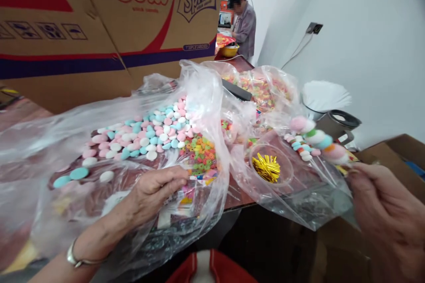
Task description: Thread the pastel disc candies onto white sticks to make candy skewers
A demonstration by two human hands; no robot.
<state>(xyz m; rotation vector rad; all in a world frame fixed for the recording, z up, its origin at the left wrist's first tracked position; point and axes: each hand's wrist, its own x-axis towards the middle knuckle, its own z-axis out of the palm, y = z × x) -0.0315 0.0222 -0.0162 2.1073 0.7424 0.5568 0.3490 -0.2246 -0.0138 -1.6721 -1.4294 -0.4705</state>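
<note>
My left hand (pixel 156 192), with a bangle on the wrist, pinches a small clear wrapper with a colourful printed edge (pixel 203 178). It is in front of a large clear plastic bag of pink, white and blue round candies (pixel 146 135) and small ring candies (pixel 201 152). My right hand (pixel 385 208), at the right edge, is closed on the lower end of a candy skewer (pixel 317 137) with soft coloured pieces in a row. The skewer tilts up to the left. Gold twist ties (pixel 266 168) lie in a round clear tub (pixel 288 172) between my hands.
A big cardboard box (pixel 149 22) stands behind the candies at the left. More bagged candies (pixel 265 88) lie further back. A grey jug (pixel 337 126) and a white paper-like stack (pixel 325 95) are at the right, near an open carton (pixel 395 152). Another person (pixel 245 28) works in the background.
</note>
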